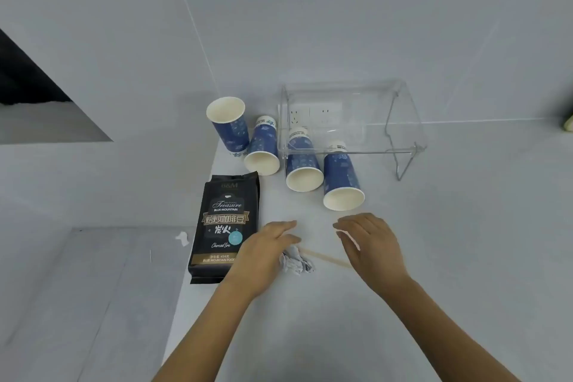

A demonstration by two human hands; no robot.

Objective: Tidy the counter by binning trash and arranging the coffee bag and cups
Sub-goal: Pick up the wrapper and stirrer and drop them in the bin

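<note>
A black coffee bag [221, 223] lies flat near the counter's left edge. Several blue paper cups sit behind it: one upright [229, 125], the others on their sides, among them a cup [263, 147] beside it, a cup [302, 163] under the clear shelf, and a cup [342, 178] nearest me. A crumpled paper ball [294, 263] and a wooden stir stick [325, 257] lie between my hands. My left hand [266, 253] hovers over the bag's corner, fingers apart, next to the ball. My right hand [370, 242] is spread above the stick's right end, holding nothing.
A clear acrylic shelf [400, 136] on wire legs stands at the back against the wall, over two wall sockets [311, 113]. The white counter [434, 242] drops off at its left edge. A small white scrap [183, 239] lies on the floor to the left.
</note>
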